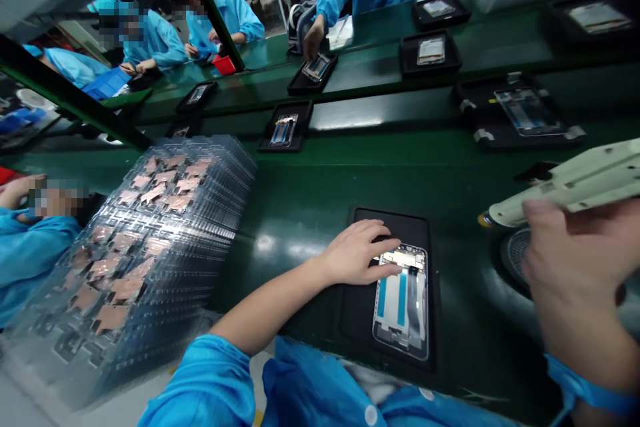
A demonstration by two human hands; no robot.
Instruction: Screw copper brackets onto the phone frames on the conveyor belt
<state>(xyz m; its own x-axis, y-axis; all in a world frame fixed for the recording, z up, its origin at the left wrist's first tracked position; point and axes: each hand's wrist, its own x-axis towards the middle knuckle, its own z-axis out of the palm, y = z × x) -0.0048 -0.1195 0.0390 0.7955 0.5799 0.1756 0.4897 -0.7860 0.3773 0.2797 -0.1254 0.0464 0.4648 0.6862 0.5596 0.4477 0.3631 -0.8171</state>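
My left hand [357, 253] lies over the upper left of a phone body [403, 307] without its cover, fingers spread and fingertips at its circuit board [407, 259]. Two blue strips and a silver area show on the phone. It rests in a black tray [360, 327] on the green bench. At the right, my right hand [575, 273] is closed around a pale cream tool [565, 183] that looks like an electric screwdriver. Its orange-tan tip points left; the fingers behind it are partly hidden. Below the tip is a round dark mesh-faced object [517, 257].
To the left stands a tall stack of clear plastic trays [220, 213] with copper-coloured pieces. Black trays [285, 125] with phone parts sit along the green line [360, 113]. Across it, a co-worker's hand [314, 39] touches a phone part. A dark post [213, 13] crosses the upper left.
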